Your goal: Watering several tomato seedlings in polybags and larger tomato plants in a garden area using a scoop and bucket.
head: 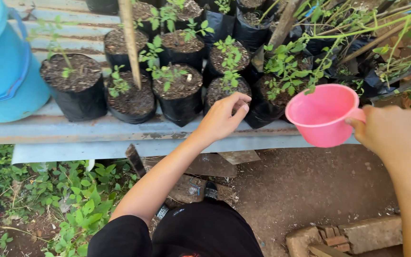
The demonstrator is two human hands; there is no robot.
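Note:
My left hand [223, 116] reaches forward to a black nursery bag [223, 93] of soil with a small green seedling, and its fingertips touch the bag's front rim. My right hand [393, 131] grips the handle of a pink plastic scoop cup [322, 114], held level just in front of the bags on the right. I cannot see whether the cup holds anything. Several more black bags with seedlings [179, 93] stand in rows on a corrugated metal bench [48, 131].
A big blue bucket [3, 66] stands at the bench's left end. A wooden stake [130, 43] rises among the bags. Weeds [72, 200] cover the ground at lower left, bare dirt [310, 185] lies under my arms, and broken bricks [343, 235] sit at lower right.

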